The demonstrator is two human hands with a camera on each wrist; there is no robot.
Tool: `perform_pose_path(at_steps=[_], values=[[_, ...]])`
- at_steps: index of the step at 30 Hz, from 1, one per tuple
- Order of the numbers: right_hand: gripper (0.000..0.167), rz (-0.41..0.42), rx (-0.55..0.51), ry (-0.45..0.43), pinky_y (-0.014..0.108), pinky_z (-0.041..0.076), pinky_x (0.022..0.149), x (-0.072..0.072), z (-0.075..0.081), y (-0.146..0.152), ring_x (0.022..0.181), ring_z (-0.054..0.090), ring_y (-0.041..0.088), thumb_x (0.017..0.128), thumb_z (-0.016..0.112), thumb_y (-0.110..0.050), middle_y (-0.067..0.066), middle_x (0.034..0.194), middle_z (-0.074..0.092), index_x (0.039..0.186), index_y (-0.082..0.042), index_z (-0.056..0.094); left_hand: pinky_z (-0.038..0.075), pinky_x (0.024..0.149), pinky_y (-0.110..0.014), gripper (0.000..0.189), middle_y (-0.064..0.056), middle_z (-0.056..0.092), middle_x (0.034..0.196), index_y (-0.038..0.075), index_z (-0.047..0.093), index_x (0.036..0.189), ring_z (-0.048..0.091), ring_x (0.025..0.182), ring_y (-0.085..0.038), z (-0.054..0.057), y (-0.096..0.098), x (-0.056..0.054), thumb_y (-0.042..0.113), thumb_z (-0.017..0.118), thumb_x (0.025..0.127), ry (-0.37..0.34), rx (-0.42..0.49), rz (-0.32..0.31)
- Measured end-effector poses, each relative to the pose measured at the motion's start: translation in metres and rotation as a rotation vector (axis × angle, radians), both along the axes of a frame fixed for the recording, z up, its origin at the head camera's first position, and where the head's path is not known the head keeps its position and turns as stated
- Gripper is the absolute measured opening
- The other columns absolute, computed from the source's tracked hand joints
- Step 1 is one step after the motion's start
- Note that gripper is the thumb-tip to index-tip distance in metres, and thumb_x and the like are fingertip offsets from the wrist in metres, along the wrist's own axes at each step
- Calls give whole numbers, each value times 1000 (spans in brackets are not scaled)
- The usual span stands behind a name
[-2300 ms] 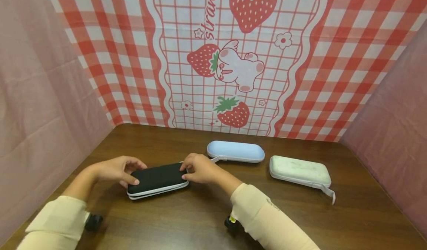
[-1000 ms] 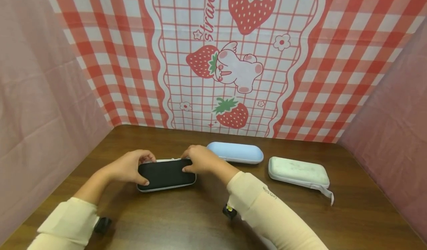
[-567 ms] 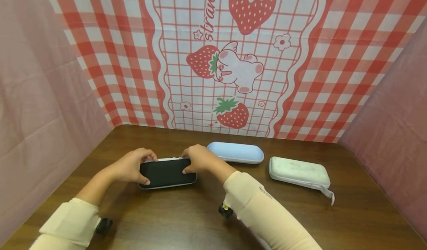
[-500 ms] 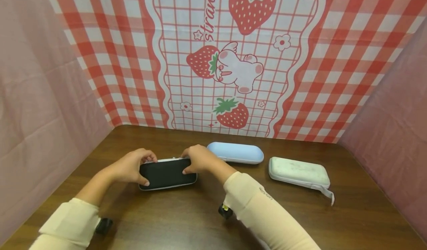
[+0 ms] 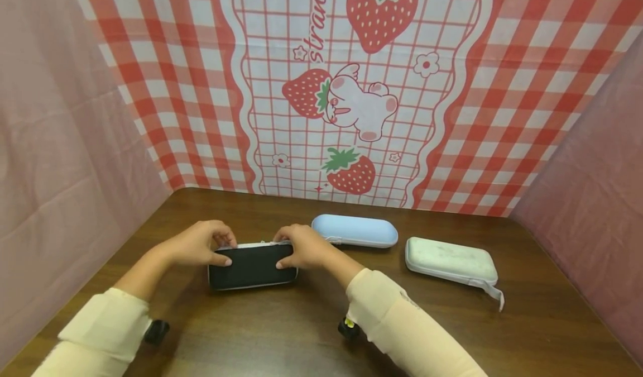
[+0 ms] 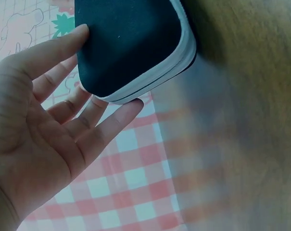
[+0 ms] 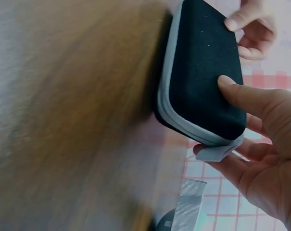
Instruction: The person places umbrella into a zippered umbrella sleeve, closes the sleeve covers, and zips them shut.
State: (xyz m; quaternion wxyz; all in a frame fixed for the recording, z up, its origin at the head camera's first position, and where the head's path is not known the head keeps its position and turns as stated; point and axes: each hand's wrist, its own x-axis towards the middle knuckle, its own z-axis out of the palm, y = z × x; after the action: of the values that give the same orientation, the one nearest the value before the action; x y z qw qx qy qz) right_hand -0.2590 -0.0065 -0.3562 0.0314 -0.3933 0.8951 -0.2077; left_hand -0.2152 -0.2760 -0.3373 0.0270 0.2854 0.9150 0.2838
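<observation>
Both hands hold a black zippered hard case with white edging, tilted up so its broad black face turns toward me. My left hand grips its left end, thumb on the black face and fingers behind the far edge. At the other end, my right hand pinches the case between thumb and fingers. The right wrist view shows a whitish strap at that end, by the right fingers. From the left wrist, the white zipper edge runs around the case's corner, with a fingertip against it.
A light blue rounded case lies just beyond the right hand. Farther right is a pale green case with a wrist strap. The brown wooden table ends at a red-checked strawberry cloth behind; pink cloth hangs at both sides.
The black case has shifted right from its lower, flatter position and tilted up toward me. Lately, the left thumb has moved higher on its face. The blue and green cases stay put.
</observation>
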Motion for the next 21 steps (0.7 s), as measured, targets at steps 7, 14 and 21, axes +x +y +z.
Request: perform_pose_path(at_steps=[7, 14, 21], values=[[48, -48, -119, -5, 28, 49, 87, 6, -10, 7, 97, 63, 16, 69, 90, -25, 4, 104, 69, 108, -7, 68, 52, 75, -38, 17, 5, 65, 87, 7, 68, 95, 61, 83, -13, 4, 6, -6, 18, 77, 85, -4, 50, 21], [48, -78, -186, -40, 30, 50, 87, 11, -16, 11, 100, 62, 15, 71, 89, -24, 3, 110, 68, 112, -7, 69, 54, 79, -35, 9, -6, 70, 94, 4, 70, 98, 65, 91, -18, -2, 22, -19, 6, 69, 89, -16, 96, -31], [48, -73, -211, -33, 28, 50, 85, 14, -16, 12, 100, 62, 15, 71, 89, -22, 3, 110, 68, 112, -8, 69, 55, 80, -34, 13, -8, 71, 100, 1, 72, 101, 66, 95, -21, -9, 31, -28, 2, 64, 91, -110, 122, -57]])
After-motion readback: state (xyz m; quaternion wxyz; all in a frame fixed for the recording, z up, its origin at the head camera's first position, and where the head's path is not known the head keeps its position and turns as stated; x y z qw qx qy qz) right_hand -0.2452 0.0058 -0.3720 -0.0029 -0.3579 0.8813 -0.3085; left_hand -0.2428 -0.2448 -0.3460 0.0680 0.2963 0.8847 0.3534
